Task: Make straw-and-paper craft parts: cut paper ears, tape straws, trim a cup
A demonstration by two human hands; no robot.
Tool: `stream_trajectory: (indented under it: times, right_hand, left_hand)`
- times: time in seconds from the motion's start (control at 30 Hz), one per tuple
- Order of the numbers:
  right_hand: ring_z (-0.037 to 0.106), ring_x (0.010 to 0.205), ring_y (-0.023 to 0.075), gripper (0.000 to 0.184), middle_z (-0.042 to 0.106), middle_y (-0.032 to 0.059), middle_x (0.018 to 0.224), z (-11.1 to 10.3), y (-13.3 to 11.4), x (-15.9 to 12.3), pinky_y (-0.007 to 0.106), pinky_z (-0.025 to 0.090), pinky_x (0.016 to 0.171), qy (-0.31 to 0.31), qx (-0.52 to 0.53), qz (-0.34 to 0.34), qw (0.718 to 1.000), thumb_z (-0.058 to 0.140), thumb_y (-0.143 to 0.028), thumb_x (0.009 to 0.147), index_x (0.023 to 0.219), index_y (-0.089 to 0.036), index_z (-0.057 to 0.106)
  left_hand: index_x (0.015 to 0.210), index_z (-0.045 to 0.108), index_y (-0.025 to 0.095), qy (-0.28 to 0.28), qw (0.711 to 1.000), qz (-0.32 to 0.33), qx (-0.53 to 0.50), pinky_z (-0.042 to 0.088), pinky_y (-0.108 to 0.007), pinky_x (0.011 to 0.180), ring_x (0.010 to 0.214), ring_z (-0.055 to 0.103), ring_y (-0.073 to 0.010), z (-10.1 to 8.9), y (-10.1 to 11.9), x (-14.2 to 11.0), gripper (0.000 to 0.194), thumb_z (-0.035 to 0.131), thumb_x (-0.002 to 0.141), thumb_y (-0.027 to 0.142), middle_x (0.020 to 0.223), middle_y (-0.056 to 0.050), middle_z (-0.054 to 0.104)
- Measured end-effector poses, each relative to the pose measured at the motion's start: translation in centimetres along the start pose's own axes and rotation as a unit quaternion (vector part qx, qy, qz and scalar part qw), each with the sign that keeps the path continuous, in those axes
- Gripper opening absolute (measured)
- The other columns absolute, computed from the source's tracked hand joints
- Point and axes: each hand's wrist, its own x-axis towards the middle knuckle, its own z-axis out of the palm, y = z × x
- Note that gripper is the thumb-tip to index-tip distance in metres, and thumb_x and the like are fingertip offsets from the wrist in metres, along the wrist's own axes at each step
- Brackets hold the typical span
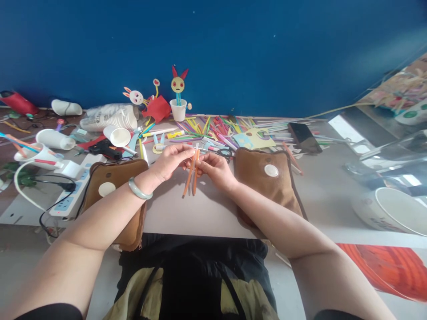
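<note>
Two orange strips point(195, 180) — pinched by left hand point(175, 160) and right hand point(215, 171) | lower ends apart | above table point(187, 218)

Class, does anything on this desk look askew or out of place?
The white paper rabbit leans sideways, while the yellow-faced, red-eared one stands upright. The brown plush cushion beside the white plastic power strip overhangs the front edge of the grey desk.
</note>
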Motion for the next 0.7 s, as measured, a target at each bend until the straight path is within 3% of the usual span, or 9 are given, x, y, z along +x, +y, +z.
stream_trajectory:
  times: [0.27, 0.47, 0.6, 0.7]
  right_hand:
    - [0.060, 0.057, 0.0123, 0.042, 0.067, 0.0002, 0.069, 0.3, -1.2, -0.7, 0.028, 0.055, 0.057, 0.033, -0.093, -0.069, 0.993, 0.084, -0.055, 0.069, 0.077, -0.019, 0.064]
    - [0.058, 0.058, 0.0125, 0.031, 0.066, 0.0009, 0.070, 0.4, -1.4, -1.1, 0.028, 0.053, 0.057, 0.070, -0.178, -0.142, 0.971, 0.078, -0.048, 0.077, 0.078, -0.020, 0.064]
    - [0.058, 0.057, 0.0118, 0.021, 0.065, 0.0000, 0.067, 0.6, -1.4, -1.3, 0.026, 0.050, 0.055, 0.070, -0.221, -0.141, 0.963, 0.075, -0.036, 0.079, 0.074, -0.020, 0.063]
    - [0.060, 0.055, 0.0117, 0.020, 0.064, -0.0009, 0.064, 0.7, -1.5, -1.3, 0.025, 0.050, 0.052, 0.058, -0.195, -0.112, 0.973, 0.075, -0.033, 0.078, 0.072, -0.019, 0.061]
  left_hand:
    - [0.078, 0.068, 0.015, 0.026, 0.986, 0.105, 0.125, 0.048, -0.023, 0.054, 0.055, 0.058, -0.0100, 0.3, 0.3, -0.9, 0.014, 0.071, 0.079, 0.029, 0.067, -0.001, 0.066]
    - [0.077, 0.065, 0.016, -0.003, 0.973, 0.109, 0.204, 0.044, -0.021, 0.053, 0.056, 0.056, -0.0105, 0.3, -0.1, -1.4, 0.006, 0.065, 0.078, 0.022, 0.064, 0.000, 0.065]
    - [0.072, 0.064, 0.016, 0.002, 0.961, 0.119, 0.251, 0.041, -0.020, 0.052, 0.055, 0.054, -0.0100, 0.5, -0.1, -1.5, 0.002, 0.063, 0.074, 0.016, 0.062, 0.001, 0.064]
    - [0.071, 0.065, 0.016, 0.006, 0.960, 0.116, 0.254, 0.041, -0.020, 0.051, 0.054, 0.054, -0.0100, 0.7, -0.1, -1.5, 0.004, 0.062, 0.072, 0.013, 0.060, 0.001, 0.065]
